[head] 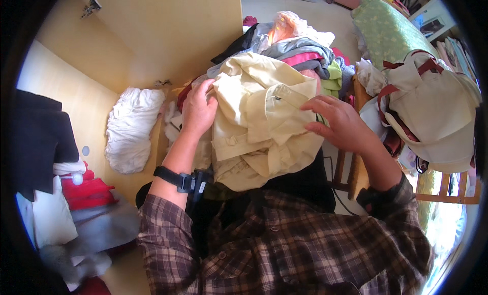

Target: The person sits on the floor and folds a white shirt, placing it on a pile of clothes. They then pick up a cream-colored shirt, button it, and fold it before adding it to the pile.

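Note:
A cream fabric garment (pixel 263 119), partly folded and crumpled, lies across my lap and against a pile of clothes. Its ruffled band and a wide flap face up. My left hand (pixel 200 108) rests at the garment's upper left edge, with the fingertips partly hidden, so a grip cannot be confirmed. At the right edge, my right hand (pixel 337 121) hovers over or just touches the cloth, thumb and fingers apart. A black strap with a small device (pixel 187 182) is around my left wrist.
Mixed clothes (pixel 297 43) are heaped behind the garment. A wooden cabinet door (pixel 164 31) stands at the upper left. Inside the cabinet are a white gathered cloth bundle (pixel 131 129) and dark clothing (pixel 42 134). A cream backpack (pixel 431 108) sits on a wooden chair (pixel 360 176) at right.

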